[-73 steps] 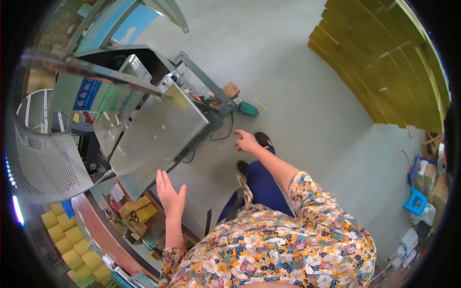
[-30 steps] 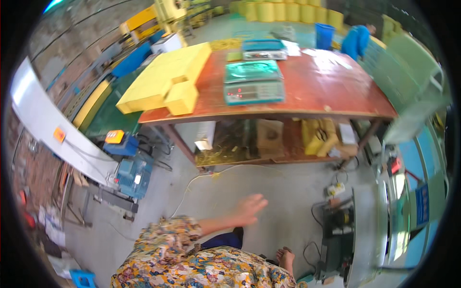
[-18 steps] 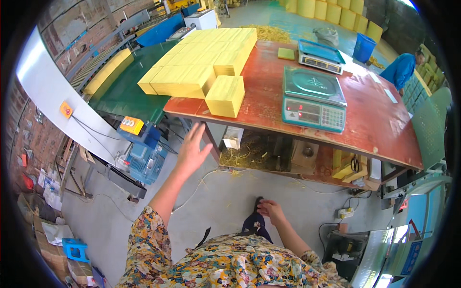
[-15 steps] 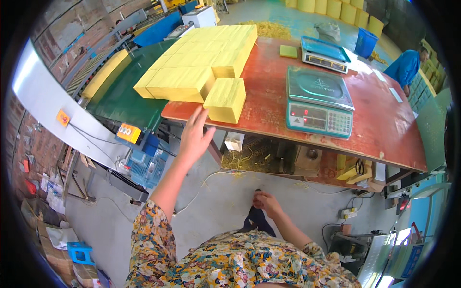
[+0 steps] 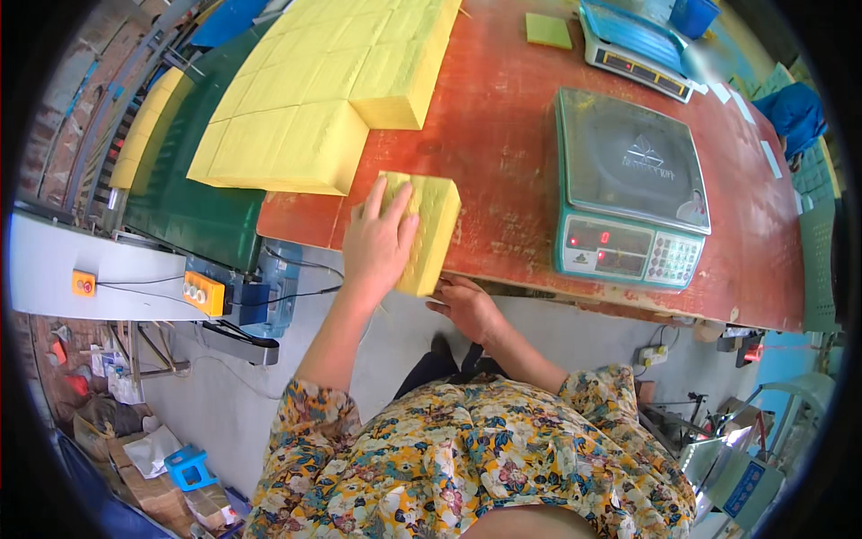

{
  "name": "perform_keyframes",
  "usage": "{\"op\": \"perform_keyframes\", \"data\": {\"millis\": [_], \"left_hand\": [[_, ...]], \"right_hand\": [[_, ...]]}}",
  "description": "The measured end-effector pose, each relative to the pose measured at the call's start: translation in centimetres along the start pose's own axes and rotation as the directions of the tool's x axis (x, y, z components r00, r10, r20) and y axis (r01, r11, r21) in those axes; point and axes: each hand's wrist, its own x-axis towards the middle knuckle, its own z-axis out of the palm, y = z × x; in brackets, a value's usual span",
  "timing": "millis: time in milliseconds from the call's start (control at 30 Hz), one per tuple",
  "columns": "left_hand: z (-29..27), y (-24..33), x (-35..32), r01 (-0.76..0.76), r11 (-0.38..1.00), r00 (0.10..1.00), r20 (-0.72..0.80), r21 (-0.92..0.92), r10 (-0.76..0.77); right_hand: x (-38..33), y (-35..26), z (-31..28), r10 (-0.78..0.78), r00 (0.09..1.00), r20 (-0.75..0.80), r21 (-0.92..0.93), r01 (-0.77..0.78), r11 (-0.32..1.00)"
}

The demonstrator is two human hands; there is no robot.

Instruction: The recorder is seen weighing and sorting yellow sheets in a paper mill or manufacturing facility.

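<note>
My left hand [image 5: 377, 242] presses on a yellow block of stacked paper [image 5: 435, 220], fingers spread over its face and thumb beside them. The block stands tilted at the front edge of the red table [image 5: 503, 180], its lower end over the edge. Just under that end is my right hand [image 5: 473, 310], fingers apart and holding nothing; whether its fingertips touch the block I cannot tell. Behind the left hand, several more yellow paper blocks [image 5: 287, 135] lie packed together in rows, partly on the table and partly over a green belt [image 5: 171, 207].
A digital scale [image 5: 628, 162] stands on the table to the right, with a second scale [image 5: 637, 45] and a flat yellow pad [image 5: 548, 30] farther back. Orange button boxes [image 5: 204, 293] are on the left machine. A person in blue [image 5: 792, 117] is at far right.
My left hand has taken hold of the single block, which is now tilted over the table edge. The right hand has risen towards its lower end. My view has moved closer to the table.
</note>
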Motion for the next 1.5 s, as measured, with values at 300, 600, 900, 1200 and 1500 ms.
{"op": "perform_keyframes", "data": {"millis": [300,600,900,1200,1500], "left_hand": [[-0.9,-3.9,-4.6,0.052,0.749,0.996,-0.017,-0.66,-0.084],[-0.5,9.0,0.0,0.456,-0.526,0.887,0.414,-0.718,0.205],[10.0,26.9,13.6,-0.036,0.114,0.948,0.002,-0.993,0.32],[9.0,29.4,12.4,0.359,-0.539,0.857,0.498,-0.762,-0.133],[3.9,29.4,10.9,-0.53,0.784,0.821,-0.429,-0.324,0.377]], "right_hand": [[-8.3,-3.4,8.9,-0.215,0.976,-0.04,-0.475,0.17,0.863],[-13.5,-12.6,10.1,-0.886,0.352,0.301,-0.647,0.758,0.081],[-19.6,-32.3,4.9,-0.779,0.332,0.532,-0.824,-0.006,-0.566],[-15.7,-36.9,1.4,-0.688,0.571,0.448,-0.784,-0.119,-0.609],[-14.3,-42.4,3.4,-0.572,0.6,0.559,-0.756,0.085,-0.649]]}}
